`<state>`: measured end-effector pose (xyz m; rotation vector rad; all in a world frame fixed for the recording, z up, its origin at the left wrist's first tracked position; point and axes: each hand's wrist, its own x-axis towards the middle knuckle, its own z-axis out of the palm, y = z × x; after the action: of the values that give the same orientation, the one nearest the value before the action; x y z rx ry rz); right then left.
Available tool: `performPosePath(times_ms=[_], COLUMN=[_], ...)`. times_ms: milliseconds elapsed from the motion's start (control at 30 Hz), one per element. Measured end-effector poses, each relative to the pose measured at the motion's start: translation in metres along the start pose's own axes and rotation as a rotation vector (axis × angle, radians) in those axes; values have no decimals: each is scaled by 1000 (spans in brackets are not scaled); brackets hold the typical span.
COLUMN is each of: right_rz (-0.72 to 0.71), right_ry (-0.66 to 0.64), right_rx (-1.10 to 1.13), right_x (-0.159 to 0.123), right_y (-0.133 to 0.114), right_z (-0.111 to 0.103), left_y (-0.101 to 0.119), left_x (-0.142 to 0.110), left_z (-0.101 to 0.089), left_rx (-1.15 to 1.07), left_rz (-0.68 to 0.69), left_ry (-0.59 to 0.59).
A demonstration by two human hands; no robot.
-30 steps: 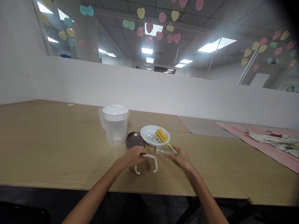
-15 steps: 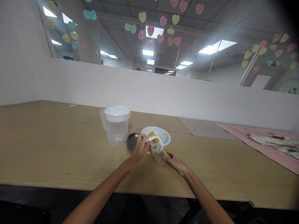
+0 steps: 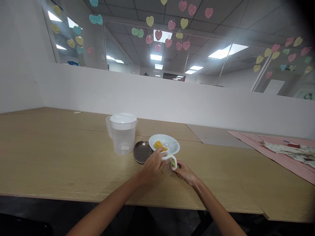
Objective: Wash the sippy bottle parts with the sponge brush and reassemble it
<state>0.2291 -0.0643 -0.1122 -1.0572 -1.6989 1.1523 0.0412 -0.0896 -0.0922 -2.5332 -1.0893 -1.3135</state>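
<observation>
My left hand (image 3: 154, 164) is closed on a white curved handle piece (image 3: 172, 157), which lies over the mouth of a small clear bottle (image 3: 167, 169). The handle's hooked end curls down on the right, close to my right fingers. My right hand (image 3: 184, 171) grips the bottle from its right side, with a bit of green (image 3: 173, 163) showing by the fingers. My left fingers hide much of the bottle's neck. Just behind the hands is a white plate (image 3: 175, 148) with a yellow cloth or sponge (image 3: 158, 145) on it.
A round metal dish (image 3: 142, 152) sits left of the plate, partly behind my left hand. Beside it stands a clear lidded pitcher (image 3: 123, 139). Pink cloth (image 3: 246, 137) lies at the right, with patterned fabric (image 3: 283, 147) on top. A white wall (image 3: 172, 101) rises behind the table.
My left hand has moved right and down, bringing the white handle from above the bottle onto its mouth. My right hand stays about where it was, holding the bottle.
</observation>
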Motion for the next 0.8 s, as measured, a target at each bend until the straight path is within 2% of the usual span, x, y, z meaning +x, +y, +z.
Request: performPosePath(times_ms=[233, 433, 633, 800], right_rz=[-89, 5, 101, 1], right_ry=[-11, 38, 355, 580], right_rx=[-110, -162, -217, -116], right_x=[4, 6, 2, 14], right_y=[4, 12, 11, -3], right_z=[0, -9, -34, -49], left_y=[0, -3, -12, -12], left_x=[-1, 0, -1, 1], left_z=[0, -3, 4, 9], left_rx=[-150, -154, -117, -64], left_rz=[-61, -52, -18, -9], left_ry=[35, 88, 78, 56])
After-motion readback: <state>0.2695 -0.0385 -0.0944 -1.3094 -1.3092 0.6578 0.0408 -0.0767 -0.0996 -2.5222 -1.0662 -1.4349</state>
